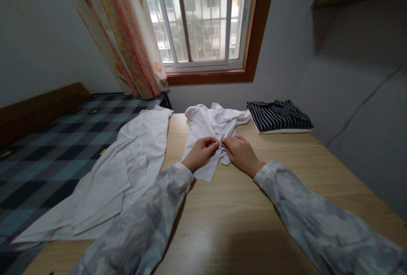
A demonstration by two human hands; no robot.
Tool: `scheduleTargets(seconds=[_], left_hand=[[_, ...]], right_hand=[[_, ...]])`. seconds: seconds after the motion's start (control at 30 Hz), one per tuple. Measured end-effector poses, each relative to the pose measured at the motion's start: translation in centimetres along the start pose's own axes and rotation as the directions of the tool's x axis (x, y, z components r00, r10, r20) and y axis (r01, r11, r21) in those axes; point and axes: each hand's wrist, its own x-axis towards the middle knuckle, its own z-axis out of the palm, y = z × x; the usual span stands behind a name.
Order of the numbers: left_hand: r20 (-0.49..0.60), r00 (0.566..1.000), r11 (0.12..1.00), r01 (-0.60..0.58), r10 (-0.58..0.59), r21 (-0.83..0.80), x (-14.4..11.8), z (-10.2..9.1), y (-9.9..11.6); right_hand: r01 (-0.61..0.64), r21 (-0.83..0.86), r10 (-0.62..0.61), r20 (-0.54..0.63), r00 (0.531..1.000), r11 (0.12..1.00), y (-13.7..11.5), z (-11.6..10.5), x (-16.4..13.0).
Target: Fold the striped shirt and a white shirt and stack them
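Observation:
A white shirt (pixel 203 121) lies crumpled on the wooden table (pixel 222 220), its collar end toward the window. My left hand (pixel 203 150) pinches the front of the shirt near its middle, fingers closed on the cloth. Close beside it, my right hand (pixel 240 151) also grips the shirt's front edge, the fingertips almost meeting those of my left. Whatever small part sits between the fingertips is hidden. Below the hands a flap of the shirt hangs loose toward me.
A long white garment (pixel 140 143) spreads over the table's left side and onto the checked bed (pixel 63 139). Folded black-and-white striped clothing (pixel 280 115) rests on a white folded piece at the back right. Behind stand a curtain (pixel 127 33) and a window (pixel 206 20).

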Motion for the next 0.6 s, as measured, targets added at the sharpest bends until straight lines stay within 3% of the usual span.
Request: scheduleTargets(seconds=[0.33, 0.6], left_hand=[[-0.002, 0.999, 0.996, -0.038, 0.038, 0.075, -0.07, 0.08, -0.04], [0.027, 1.0, 1.0, 0.008, -0.008, 0.019, -0.15, 0.08, 0.12]], right_hand=[[0.004, -0.063, -0.005, -0.009, 1.0, 0.998, -0.44, -0.36, 0.07], [0.013, -0.046, -0.014, -0.016, 1.0, 0.999, -0.54, -0.55, 0.0]])
